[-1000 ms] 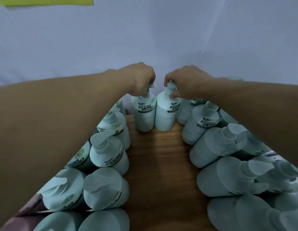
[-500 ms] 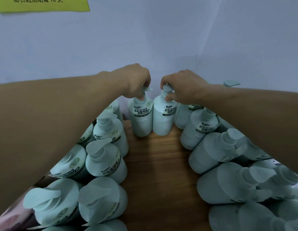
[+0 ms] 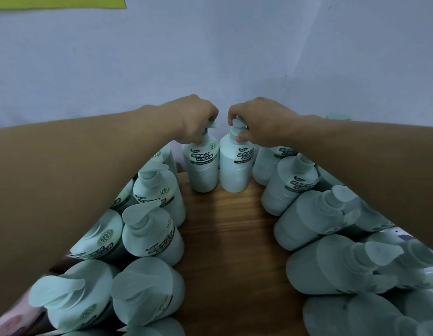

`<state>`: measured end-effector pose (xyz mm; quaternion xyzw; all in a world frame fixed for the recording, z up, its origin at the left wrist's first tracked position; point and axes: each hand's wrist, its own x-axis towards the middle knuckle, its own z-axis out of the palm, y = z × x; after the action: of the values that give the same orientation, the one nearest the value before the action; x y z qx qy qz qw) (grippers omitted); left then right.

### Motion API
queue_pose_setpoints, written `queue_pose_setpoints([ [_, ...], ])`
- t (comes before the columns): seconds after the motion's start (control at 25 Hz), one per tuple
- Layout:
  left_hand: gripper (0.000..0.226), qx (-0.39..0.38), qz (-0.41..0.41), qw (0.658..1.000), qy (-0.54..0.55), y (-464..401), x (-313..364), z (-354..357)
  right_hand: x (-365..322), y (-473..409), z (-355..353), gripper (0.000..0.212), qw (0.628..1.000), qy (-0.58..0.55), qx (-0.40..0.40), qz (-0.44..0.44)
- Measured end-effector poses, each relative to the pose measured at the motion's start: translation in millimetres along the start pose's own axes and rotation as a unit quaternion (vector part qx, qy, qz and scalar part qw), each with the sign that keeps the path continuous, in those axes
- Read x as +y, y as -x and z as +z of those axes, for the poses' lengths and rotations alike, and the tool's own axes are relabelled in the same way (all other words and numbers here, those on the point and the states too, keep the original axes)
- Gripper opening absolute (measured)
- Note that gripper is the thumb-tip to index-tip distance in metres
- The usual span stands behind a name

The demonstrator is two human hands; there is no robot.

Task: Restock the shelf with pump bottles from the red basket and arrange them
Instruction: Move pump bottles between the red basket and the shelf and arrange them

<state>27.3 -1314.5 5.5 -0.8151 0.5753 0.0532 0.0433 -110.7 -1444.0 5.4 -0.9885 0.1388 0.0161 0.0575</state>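
Two pale green pump bottles stand upright side by side at the back of the wooden shelf (image 3: 230, 238). My left hand (image 3: 196, 122) grips the pump head of the left bottle (image 3: 202, 170). My right hand (image 3: 259, 124) grips the pump head of the right bottle (image 3: 235, 170). Both bottles show dark green labels facing me and touch each other. The red basket is out of sight.
Rows of the same pump bottles line both sides of the shelf, a left row (image 3: 150, 234) and a right row (image 3: 315, 219), with a bare wooden lane between them. A white wall (image 3: 210, 57) closes the back, with a yellow sign (image 3: 58, 2) at top left.
Both hands keep their grip on the two pump heads. The two bottles stay at the back of the shelf; the view shifts slightly.
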Motion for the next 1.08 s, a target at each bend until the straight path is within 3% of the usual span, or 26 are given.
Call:
queue_pose_setpoints([
  [0.32,0.026,0.009,-0.015,1.000,0.023,-0.7,2.6,1.3,3.5,11.9,10.9,0.038,0.998,-0.049,0.049,0.007],
  [0.68,0.030,0.002,-0.029,0.999,0.021,-1.0,4.3,1.5,2.9,25.0,15.2,0.037,0.997,-0.016,0.068,-0.022],
  [1.08,0.030,0.012,-0.046,0.999,0.026,3.8,5.5,4.9,-3.2,5.0,6.7,0.040,0.999,0.039,-0.003,0.030],
])
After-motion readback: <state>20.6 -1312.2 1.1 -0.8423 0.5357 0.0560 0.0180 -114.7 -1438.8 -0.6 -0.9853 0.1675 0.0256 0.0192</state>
